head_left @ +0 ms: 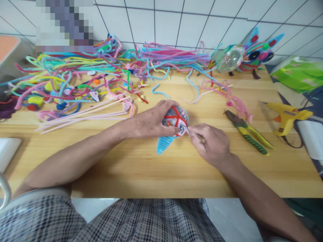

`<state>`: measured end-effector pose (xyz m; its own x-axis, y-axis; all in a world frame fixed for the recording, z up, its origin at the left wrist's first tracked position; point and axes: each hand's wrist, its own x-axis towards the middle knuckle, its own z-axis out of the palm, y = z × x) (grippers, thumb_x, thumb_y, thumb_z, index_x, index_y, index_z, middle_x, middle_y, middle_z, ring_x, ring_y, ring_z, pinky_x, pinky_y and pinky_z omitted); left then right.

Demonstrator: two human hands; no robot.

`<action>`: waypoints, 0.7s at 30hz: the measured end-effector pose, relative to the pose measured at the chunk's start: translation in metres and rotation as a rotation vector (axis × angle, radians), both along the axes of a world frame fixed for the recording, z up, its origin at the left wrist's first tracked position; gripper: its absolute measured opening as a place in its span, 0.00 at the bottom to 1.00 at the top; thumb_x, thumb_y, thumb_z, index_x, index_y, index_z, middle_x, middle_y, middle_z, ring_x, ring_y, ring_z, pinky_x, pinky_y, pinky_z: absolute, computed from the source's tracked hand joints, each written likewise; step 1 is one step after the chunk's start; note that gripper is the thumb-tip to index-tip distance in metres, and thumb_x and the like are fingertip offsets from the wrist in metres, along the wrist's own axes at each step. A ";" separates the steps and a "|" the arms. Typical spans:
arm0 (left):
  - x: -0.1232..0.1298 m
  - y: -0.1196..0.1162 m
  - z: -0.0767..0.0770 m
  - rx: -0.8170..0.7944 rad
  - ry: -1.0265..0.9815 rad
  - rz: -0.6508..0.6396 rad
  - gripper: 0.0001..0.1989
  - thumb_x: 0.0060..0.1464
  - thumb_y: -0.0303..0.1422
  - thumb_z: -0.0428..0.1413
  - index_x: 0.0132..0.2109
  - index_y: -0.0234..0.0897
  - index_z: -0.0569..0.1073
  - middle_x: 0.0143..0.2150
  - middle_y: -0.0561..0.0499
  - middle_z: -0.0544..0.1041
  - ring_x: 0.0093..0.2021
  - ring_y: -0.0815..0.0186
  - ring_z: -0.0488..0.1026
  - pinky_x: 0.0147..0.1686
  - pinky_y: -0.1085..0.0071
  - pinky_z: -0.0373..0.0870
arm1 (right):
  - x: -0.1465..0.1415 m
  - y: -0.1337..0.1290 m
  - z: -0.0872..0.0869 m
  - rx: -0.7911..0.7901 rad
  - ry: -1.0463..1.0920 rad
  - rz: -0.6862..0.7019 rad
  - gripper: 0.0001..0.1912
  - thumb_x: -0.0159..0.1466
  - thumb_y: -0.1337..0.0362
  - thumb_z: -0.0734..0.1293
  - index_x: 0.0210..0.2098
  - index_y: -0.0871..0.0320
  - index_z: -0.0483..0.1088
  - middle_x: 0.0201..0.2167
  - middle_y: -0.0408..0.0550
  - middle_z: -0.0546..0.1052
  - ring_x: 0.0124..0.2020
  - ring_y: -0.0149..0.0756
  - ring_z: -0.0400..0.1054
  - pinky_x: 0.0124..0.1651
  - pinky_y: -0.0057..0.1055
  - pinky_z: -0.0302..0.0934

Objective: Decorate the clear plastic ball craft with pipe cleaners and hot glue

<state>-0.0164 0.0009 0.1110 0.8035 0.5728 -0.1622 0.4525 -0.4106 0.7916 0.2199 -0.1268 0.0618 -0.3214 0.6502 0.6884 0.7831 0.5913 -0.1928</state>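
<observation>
A clear round ball wrapped with red pipe cleaner (177, 117) rests low over the table, gripped at its left side by my left hand (151, 119). From its lower edge a light-blue pipe-cleaner ear (164, 144) points toward me. Pinched in my right hand (210, 141) is a thin silvery tool (186, 128), its tip touching a small pale patch with a dark spot on the ball. Fingers cover most of the tool, so its exact kind does not show. To the right of that hand lie yellow-and-green pliers (248, 132).
Loose pipe cleaners (174, 55) heap along the back and left. A yellow glue gun (287, 116) lies at the right. A finished-looking figure with blue ears (259, 53) stands behind, beside a clear ball (230, 58) and a green packet (297, 74). Tiled wall (161, 20) bounds the back.
</observation>
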 end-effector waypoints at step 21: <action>0.000 -0.001 0.001 -0.009 0.000 0.019 0.41 0.55 0.49 0.65 0.71 0.42 0.66 0.70 0.38 0.73 0.62 0.48 0.77 0.66 0.51 0.76 | 0.001 -0.002 0.000 -0.032 -0.009 -0.015 0.12 0.73 0.75 0.69 0.50 0.52 0.73 0.32 0.41 0.85 0.30 0.35 0.80 0.37 0.32 0.74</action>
